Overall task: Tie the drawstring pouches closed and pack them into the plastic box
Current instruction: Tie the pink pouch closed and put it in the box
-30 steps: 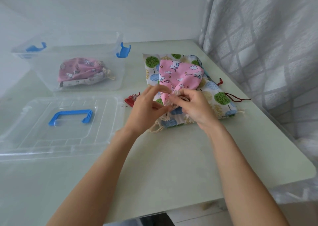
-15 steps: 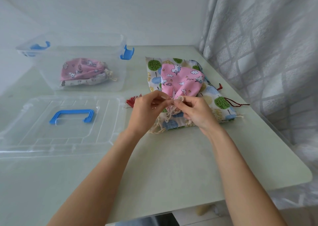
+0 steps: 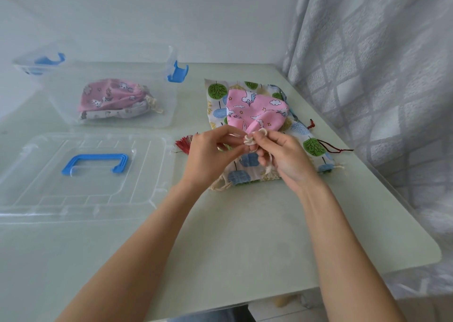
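Observation:
A pink unicorn-print pouch (image 3: 256, 109) lies on a white tree-print pouch (image 3: 311, 140) at the table's right. Its neck is gathered, and a cream drawstring (image 3: 248, 139) is knotted there. My left hand (image 3: 209, 155) pinches the cord from the left. My right hand (image 3: 285, 158) pinches it from the right, with loose cord ends hanging under its fingers. The clear plastic box (image 3: 169, 115) with blue latches stands at the back left. Inside it lies another pink pouch (image 3: 110, 96), tied, on top of a pale printed one.
The box's clear lid (image 3: 147, 191) with a blue handle (image 3: 95, 163) lies flat at the left. A red tassel (image 3: 182, 144) pokes out beside my left hand. A grey patterned curtain (image 3: 380, 64) hangs along the table's right edge.
The cord at the pouch's neck has gone from a loose loop to a tighter knot between my fingers. Both hands have stayed over the tree-print pouch, and my left thumb and forefinger now pinch the cord.

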